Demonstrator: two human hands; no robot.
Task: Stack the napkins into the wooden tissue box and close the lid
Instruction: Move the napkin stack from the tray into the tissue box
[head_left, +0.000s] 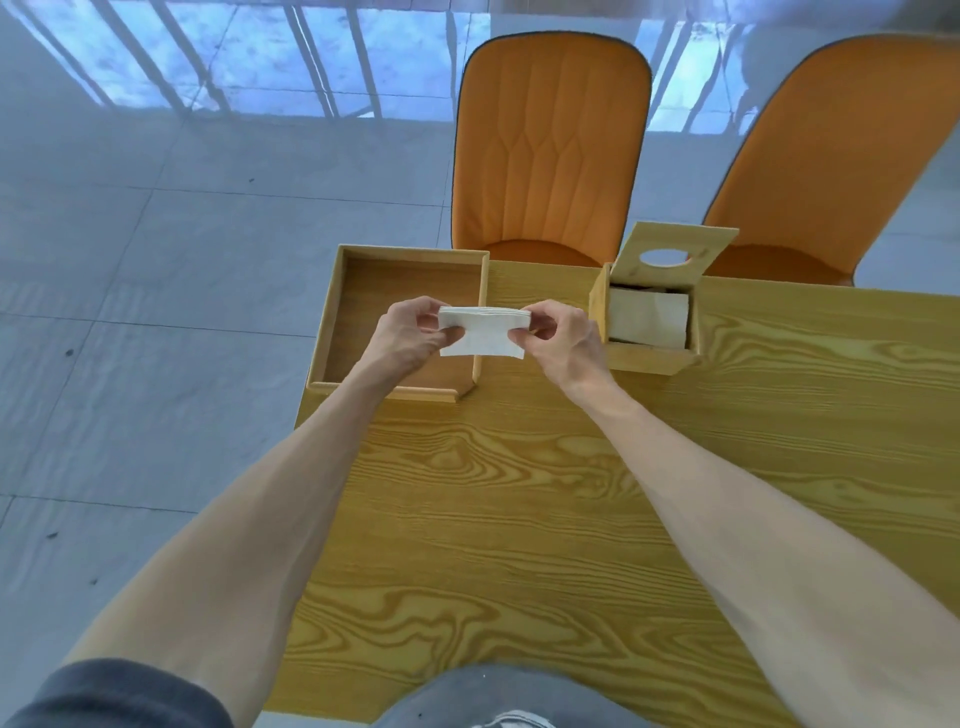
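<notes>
Napkins (483, 332) — a small white stack — hang above the bench (519, 493), pinched at their left end by the left hand (410, 332) and at their right end by the right hand (556, 338). At 3 o'clock from them stands the wooden tissue box (647, 358), lid (670, 254) raised, napkins already inside — at 9 o'clock, a shallow wooden tray (332, 312).

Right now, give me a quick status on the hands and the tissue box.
Left hand and right hand pinch a napkin stack at its ends. Tissue box lid up, napkins inside. Nothing between stack and box.
</notes>
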